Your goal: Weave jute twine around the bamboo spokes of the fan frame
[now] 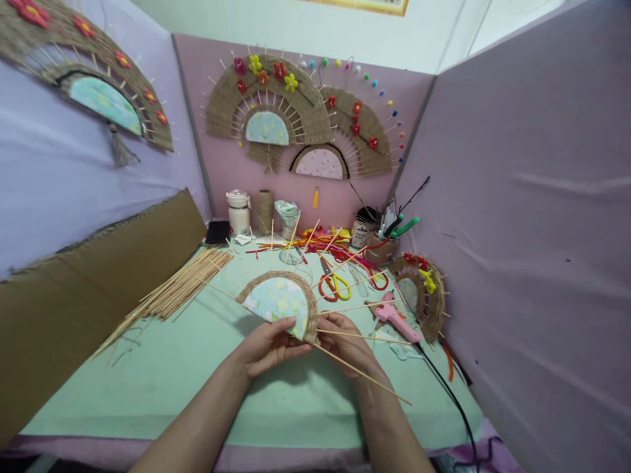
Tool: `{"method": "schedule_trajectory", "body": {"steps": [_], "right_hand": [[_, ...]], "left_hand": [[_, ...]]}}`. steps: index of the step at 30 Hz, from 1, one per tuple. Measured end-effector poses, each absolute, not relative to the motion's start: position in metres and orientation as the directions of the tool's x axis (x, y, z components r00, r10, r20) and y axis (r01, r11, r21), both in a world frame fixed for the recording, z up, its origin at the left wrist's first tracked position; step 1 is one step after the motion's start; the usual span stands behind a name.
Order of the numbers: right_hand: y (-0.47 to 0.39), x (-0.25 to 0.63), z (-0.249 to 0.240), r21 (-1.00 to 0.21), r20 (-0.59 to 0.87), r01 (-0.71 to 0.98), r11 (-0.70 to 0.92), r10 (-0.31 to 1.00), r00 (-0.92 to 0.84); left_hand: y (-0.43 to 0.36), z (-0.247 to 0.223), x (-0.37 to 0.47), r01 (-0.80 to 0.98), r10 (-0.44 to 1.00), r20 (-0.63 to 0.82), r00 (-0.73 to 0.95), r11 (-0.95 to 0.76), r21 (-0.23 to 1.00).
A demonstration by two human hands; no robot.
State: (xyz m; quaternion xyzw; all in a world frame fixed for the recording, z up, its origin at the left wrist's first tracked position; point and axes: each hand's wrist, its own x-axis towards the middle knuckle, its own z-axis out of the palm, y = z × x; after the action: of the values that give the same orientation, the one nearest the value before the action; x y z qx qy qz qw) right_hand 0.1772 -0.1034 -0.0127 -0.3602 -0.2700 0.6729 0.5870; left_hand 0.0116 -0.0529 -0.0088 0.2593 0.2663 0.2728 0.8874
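Note:
A half-round fan point(279, 299) with pale blue floral fabric is held tilted above the table. Brown twine point(310, 305) is wound in a band round its curved edge, and thin wooden sticks point(362, 374) spread outward from it. My left hand point(269, 348) grips the lower right corner, thumb on the fabric and fingers underneath. Against the right end of the twine band, my right hand point(345, 341) is closed with its fingertips at the edge. Sticks pass over that hand, and part of its grip is hidden behind them.
Loose sticks point(172, 289) lie at left beside a cardboard panel point(108, 282). Scissors point(335, 286), pipe cleaners point(340, 248) and a pink glue gun point(397, 320) with a black cord point(448, 394) lie at right. A twine spool point(265, 210) and jar point(239, 213) stand behind. Decorated fans point(269, 72) hang on the back panel.

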Motion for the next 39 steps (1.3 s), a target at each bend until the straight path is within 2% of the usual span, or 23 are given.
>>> {"method": "schedule_trajectory", "body": {"steps": [6,11,16,21,28,39], "right_hand": [[-0.1036,0.1761,-0.0152,-0.791,-0.146,-0.594,-0.147,0.988,-0.049],[-0.1044,0.1725,-0.0147,-0.793,-0.132,-0.604,-0.082,0.990,0.039],[-0.1072,0.1712,-0.0161,-0.807,-0.144,-0.582,-0.101,0.989,0.029],[-0.1078,0.1708,-0.0175,-0.796,-0.130,-0.598,-0.086,0.991,0.030],[-0.1077,0.1751,-0.0168,-0.789,-0.137,-0.594,-0.158,0.987,-0.081],[-0.1066,0.1745,-0.0212,-0.838,-0.108,-0.530,-0.127,0.992,-0.066]], "left_hand": [[-0.0529,-0.0087,0.0127,-0.375,0.621,-0.319,0.716,0.727,0.575],[-0.0482,-0.0074,0.0146,-0.460,0.671,-0.308,0.675,0.709,0.535],[-0.0437,-0.0106,0.0141,-0.497,0.687,-0.304,0.660,0.703,0.509],[-0.0438,-0.0120,0.0118,-0.474,0.664,-0.305,0.683,0.720,0.506],[-0.0467,-0.0091,0.0119,-0.427,0.634,-0.302,0.712,0.733,0.530],[-0.0466,-0.0114,0.0083,-0.275,0.497,-0.294,0.816,0.783,0.559]]}}
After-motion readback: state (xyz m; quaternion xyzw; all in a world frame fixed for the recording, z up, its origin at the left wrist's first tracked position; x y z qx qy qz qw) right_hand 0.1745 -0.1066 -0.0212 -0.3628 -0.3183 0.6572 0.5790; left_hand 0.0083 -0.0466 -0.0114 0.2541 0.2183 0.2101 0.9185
